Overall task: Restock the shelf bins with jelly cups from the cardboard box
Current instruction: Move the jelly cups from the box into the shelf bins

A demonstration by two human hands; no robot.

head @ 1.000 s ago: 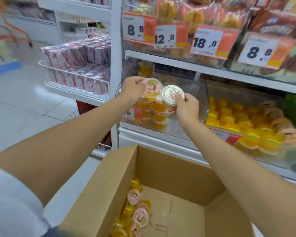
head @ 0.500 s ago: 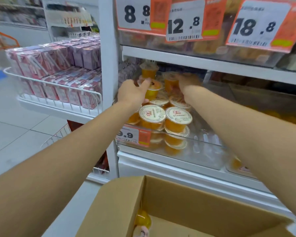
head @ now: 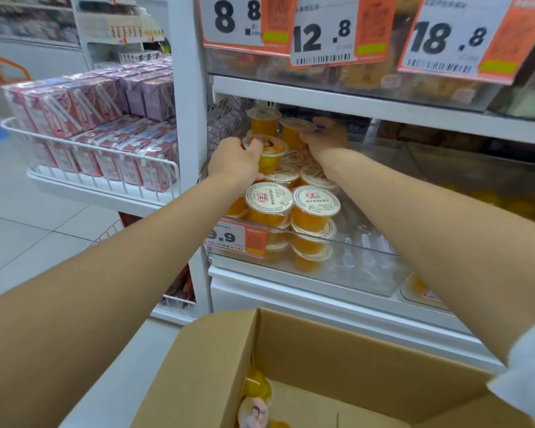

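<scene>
Both hands reach into the clear shelf bin point(head: 368, 267), which lies at 12 o'clock from the cardboard box point(head: 337, 359). The left hand point(head: 233, 162) curls its fingers round the front jelly cup point(head: 269, 151), just above the stacked cups point(head: 291, 208). The right hand point(head: 326, 137), at 2 o'clock from the left one, grips the rear jelly cup point(head: 292, 132) near its rim, close under the edge of the upper shelf point(head: 383, 109). A white upright point(head: 187, 118) bounds the bin at 9 o'clock, just beside the left hand. The stack fills the bin's left part up to the front wall; toward 3 o'clock the bin's clear floor lies bare. The box stands open at 6 o'clock, with a few loose cups point(head: 255, 387) in its left corner. A wire basket of pink cartons point(head: 105, 156) sits at 9 o'clock beyond the upright.
</scene>
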